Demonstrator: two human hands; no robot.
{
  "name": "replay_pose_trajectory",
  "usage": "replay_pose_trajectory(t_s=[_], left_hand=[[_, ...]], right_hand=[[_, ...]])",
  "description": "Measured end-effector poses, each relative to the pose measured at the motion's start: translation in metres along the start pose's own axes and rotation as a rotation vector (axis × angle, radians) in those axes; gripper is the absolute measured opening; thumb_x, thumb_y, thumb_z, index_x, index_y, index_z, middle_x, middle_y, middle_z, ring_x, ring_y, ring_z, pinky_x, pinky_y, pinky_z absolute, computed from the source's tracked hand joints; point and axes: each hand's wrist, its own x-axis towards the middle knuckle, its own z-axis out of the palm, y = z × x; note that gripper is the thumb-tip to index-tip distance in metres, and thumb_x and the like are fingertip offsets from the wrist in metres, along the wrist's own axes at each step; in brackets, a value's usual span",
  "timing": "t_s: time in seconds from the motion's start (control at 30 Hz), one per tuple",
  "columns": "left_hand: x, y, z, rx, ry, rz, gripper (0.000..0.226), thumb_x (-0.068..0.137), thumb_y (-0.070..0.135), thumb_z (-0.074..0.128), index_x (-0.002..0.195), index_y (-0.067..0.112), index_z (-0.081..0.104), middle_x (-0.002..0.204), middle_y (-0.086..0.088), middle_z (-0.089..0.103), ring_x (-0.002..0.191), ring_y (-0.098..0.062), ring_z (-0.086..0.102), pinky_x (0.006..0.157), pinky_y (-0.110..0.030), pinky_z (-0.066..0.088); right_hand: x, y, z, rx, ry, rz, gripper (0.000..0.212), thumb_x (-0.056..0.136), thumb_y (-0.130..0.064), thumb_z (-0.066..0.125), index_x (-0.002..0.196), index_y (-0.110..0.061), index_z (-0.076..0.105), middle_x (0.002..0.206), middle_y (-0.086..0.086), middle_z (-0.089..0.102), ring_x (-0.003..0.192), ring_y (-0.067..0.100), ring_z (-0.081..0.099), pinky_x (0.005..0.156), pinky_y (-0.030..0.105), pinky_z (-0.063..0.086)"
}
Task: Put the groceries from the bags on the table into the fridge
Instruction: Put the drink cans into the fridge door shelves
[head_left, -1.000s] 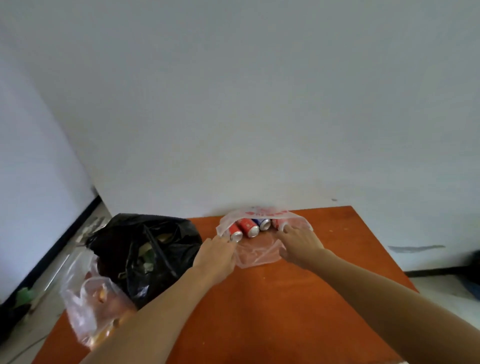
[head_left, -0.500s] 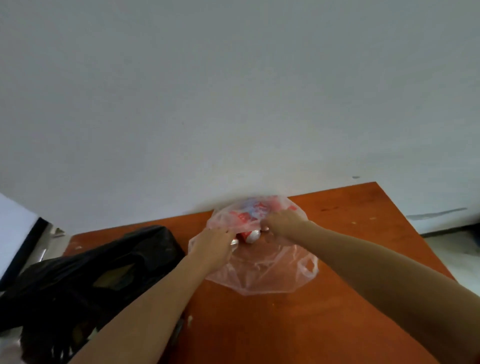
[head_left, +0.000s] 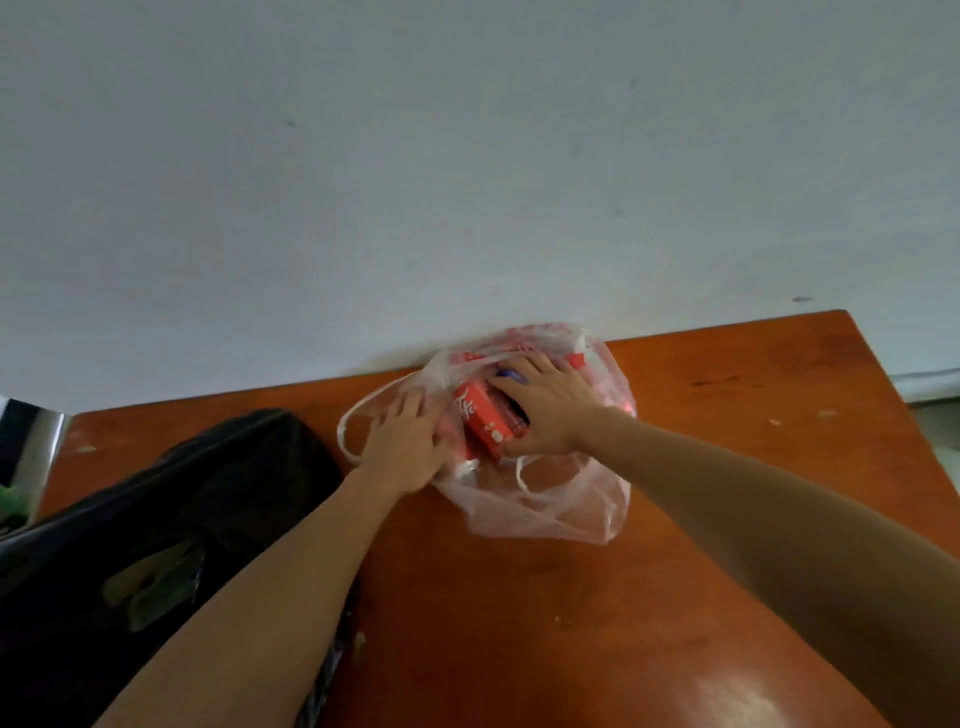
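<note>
A clear plastic bag (head_left: 550, 512) with red print lies at the far edge of the orange-brown table (head_left: 571, 623), against the wall. Inside it are drink cans. My right hand (head_left: 545, 410) reaches into the bag's mouth and grips a red can (head_left: 480, 415). A bit of a blue can (head_left: 511, 375) shows past my fingertips. My left hand (head_left: 408, 444) lies on the bag's left side with fingers fairly straight, pressing the plastic beside the red can. Other cans are hidden under my hands and the plastic.
A large black plastic bag (head_left: 156, 545) with something greenish inside fills the table's left part, under my left forearm. A pale wall (head_left: 467, 156) rises right behind the table. The table's right edge drops to a grey floor (head_left: 940, 441).
The view has come closer to the clear bag. My right hand has gone deeper into the bag and taken hold of a red can. The left hand stays on the bag's left side.
</note>
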Motion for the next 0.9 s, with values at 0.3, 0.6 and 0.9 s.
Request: replay_pose_trajectory(t_s=[0.3,0.6,0.9], left_hand=[[-0.004,-0.038,0.01,-0.215,0.147,-0.083,0.053,0.086,0.006,0.058,0.137,0.014,0.046,0.132,-0.016,0.052,0.12,-0.035,0.051,0.095,-0.049,0.047],[-0.015,-0.043,0.009,0.047,-0.02,-0.113,0.043,0.089,0.023,0.059,0.126,0.012,0.041,0.125,-0.012,0.058,0.109,-0.03,0.06,0.085,-0.041,0.051],[-0.019,-0.023,-0.011,0.243,0.087,0.101,0.038,0.096,0.045,0.041,0.111,0.018,0.062,0.117,-0.005,0.063,0.105,-0.024,0.059,0.086,-0.037,0.046]], right_hand=[[0.012,-0.035,0.013,-0.026,0.088,0.058,0.082,0.079,-0.073,0.05,0.136,-0.015,0.044,0.134,0.007,0.051,0.122,0.027,0.043,0.106,0.044,0.033],[0.026,-0.059,0.006,0.143,-0.054,0.131,0.094,0.065,-0.059,0.073,0.141,-0.019,0.034,0.132,0.008,0.053,0.12,0.03,0.046,0.098,0.041,0.04],[-0.035,-0.025,-0.003,0.764,0.317,0.334,0.085,0.053,-0.049,0.083,0.128,-0.026,0.05,0.116,-0.005,0.062,0.107,0.014,0.058,0.092,0.034,0.051]])
